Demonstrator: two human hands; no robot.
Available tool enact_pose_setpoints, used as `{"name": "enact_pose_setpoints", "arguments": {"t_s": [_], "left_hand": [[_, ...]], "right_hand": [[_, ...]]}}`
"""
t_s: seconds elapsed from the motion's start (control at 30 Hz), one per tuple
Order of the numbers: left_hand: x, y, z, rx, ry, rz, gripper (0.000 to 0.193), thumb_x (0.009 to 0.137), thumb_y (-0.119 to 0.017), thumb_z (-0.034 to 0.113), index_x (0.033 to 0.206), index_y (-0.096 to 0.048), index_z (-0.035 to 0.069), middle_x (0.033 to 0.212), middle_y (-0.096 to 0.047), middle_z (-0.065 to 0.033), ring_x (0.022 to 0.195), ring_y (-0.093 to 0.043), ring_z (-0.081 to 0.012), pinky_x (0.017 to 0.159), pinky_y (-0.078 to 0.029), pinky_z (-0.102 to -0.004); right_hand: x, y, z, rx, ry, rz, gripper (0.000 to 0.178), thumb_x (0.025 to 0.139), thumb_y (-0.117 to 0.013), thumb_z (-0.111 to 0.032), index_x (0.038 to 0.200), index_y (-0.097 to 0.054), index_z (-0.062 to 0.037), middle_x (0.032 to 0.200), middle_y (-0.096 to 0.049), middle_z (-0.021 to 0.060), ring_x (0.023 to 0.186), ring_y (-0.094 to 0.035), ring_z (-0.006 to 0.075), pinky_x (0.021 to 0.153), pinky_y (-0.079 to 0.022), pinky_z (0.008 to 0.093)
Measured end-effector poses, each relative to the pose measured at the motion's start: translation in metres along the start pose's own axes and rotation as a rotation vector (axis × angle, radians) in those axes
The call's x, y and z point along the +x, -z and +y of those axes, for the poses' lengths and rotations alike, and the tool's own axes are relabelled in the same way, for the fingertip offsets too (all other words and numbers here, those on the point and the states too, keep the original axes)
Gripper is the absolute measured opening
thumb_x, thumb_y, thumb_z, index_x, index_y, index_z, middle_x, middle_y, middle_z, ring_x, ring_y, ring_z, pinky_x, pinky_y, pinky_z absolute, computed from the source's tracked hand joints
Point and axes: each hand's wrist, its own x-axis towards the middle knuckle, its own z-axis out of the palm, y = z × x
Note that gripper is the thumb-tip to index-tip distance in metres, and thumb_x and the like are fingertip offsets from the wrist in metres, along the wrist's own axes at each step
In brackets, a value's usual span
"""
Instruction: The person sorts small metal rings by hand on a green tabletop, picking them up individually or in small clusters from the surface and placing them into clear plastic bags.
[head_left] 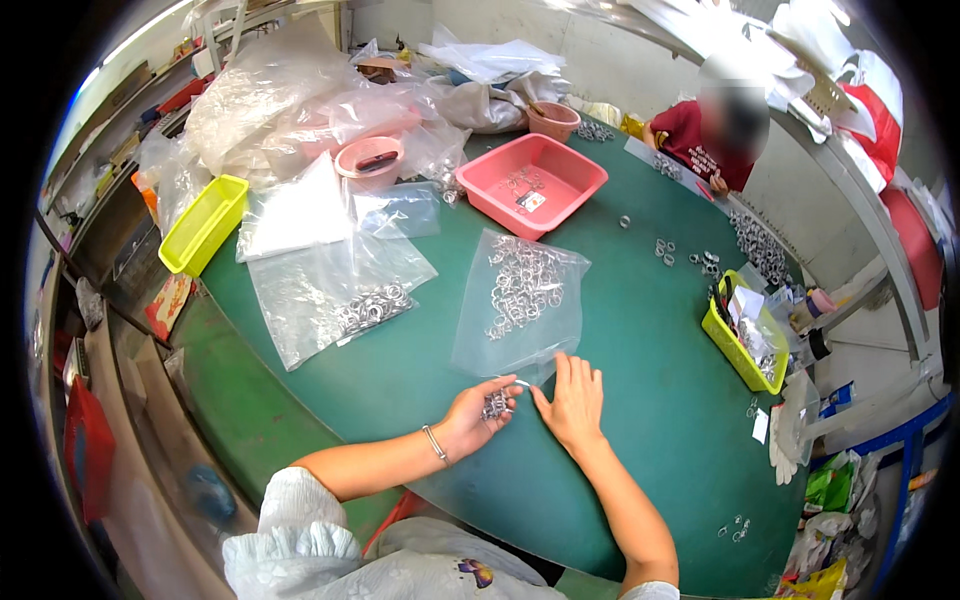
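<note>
My left hand is cupped, palm up, around a small heap of silvery metal rings. Its fingertips point toward the thumb of my right hand, and a pale, thin piece shows between the two, too small to name. The right hand lies with fingers stretched out, their tips at the near edge of a clear plastic bag. Inside or under that bag's film is a spread of loose metal rings; I cannot tell which. To its left, another clear bag holds a clump of metal rings.
A pink basin with a few rings stands beyond the bag. Yellow-green baskets flank the green table. A co-worker sits at the far right beside heaped rings. Plastic bags pile up at the back left.
</note>
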Motion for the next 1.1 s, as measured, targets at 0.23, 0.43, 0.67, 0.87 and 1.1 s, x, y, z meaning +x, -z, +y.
{"name": "enact_pose_setpoints", "arguments": {"t_s": [0.23,0.43,0.67,0.87,1.1], "left_hand": [[-0.001,-0.019,0.013,0.003,-0.107,-0.027,0.037,0.092,-0.047,0.007,0.128,-0.042,-0.003,0.106,-0.059,-0.0114,0.081,-0.058,-0.014,0.068,-0.05,-0.0242],[0.029,-0.04,0.021,0.047,-0.003,-0.221,0.029,0.09,-0.052,0.006,0.117,-0.049,-0.004,0.104,-0.059,-0.012,0.081,-0.058,-0.0129,0.067,-0.05,-0.0213],[0.068,-0.072,0.076,0.209,-0.578,-0.023,0.051,0.083,-0.058,0.007,0.132,-0.041,0.001,0.123,-0.052,-0.0141,0.103,-0.054,-0.0184,0.085,-0.047,-0.0302],[0.017,-0.089,0.09,0.548,-0.541,-0.14,0.063,0.08,-0.056,0.006,0.138,-0.034,0.0,0.128,-0.047,-0.0181,0.11,-0.051,-0.0196,0.085,-0.045,-0.0304],[-0.057,-0.095,0.101,1.091,-0.851,-0.371,0.058,0.08,-0.068,0.016,0.13,-0.044,0.003,0.124,-0.049,-0.0103,0.108,-0.049,-0.0171,0.095,-0.038,-0.0331]], "right_hand": [[0.015,-0.008,0.013,0.077,-0.043,0.137,0.01,0.076,-0.06,-0.004,0.086,-0.058,-0.0014,0.075,-0.059,0.0111,0.073,-0.057,0.0255,0.07,-0.04,0.0371],[0.019,0.024,-0.002,0.272,-0.133,0.209,0.004,0.075,-0.058,-0.001,0.079,-0.056,-0.0017,0.066,-0.058,0.0109,0.063,-0.057,0.0266,0.065,-0.042,0.0367],[0.012,0.038,-0.014,0.297,-0.148,0.22,0.004,0.071,-0.06,-0.004,0.072,-0.056,-0.0025,0.056,-0.054,0.0086,0.052,-0.054,0.0268,0.06,-0.042,0.0368],[0.009,0.069,-0.013,0.47,-0.331,0.245,0.005,0.067,-0.059,-0.003,0.068,-0.057,0.0003,0.052,-0.053,0.0094,0.046,-0.053,0.0209,0.052,-0.044,0.0316],[0.019,0.134,-0.019,0.744,-0.457,0.265,0.007,0.075,-0.056,-0.001,0.069,-0.056,0.0026,0.053,-0.054,0.0017,0.048,-0.049,0.0066,0.046,-0.039,0.022]]}}
